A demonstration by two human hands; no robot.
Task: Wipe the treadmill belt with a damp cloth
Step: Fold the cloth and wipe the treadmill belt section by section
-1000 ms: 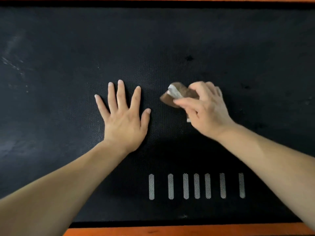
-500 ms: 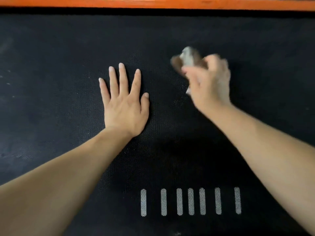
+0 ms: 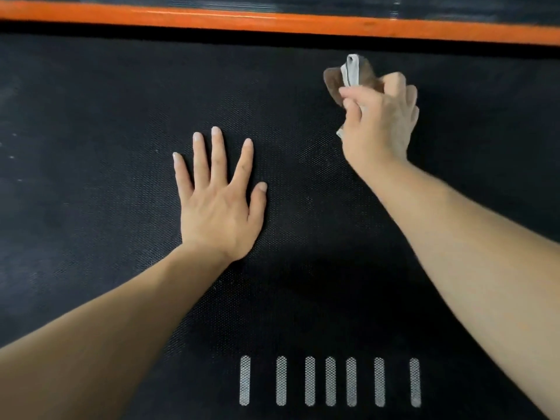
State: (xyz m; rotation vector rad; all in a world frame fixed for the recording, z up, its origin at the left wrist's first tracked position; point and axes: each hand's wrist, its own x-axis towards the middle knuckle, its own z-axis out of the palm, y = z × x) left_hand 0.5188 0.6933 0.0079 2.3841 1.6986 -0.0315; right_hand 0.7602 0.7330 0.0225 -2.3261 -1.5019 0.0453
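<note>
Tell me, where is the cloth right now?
The cloth is bunched in the right hand, upper right of the head view, just below the orange rail and away from the flat left hand.

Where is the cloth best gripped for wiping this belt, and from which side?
Judging by its pose, the bunched middle of the cloth, from above and the near side, as the right hand does: loose folds stick out toward the orange rail, free to press on the belt.

Left hand point(image 3: 219, 204) flat on belt point(image 3: 91, 116), right hand point(image 3: 380, 119) clutching cloth point(image 3: 348, 74)
</note>
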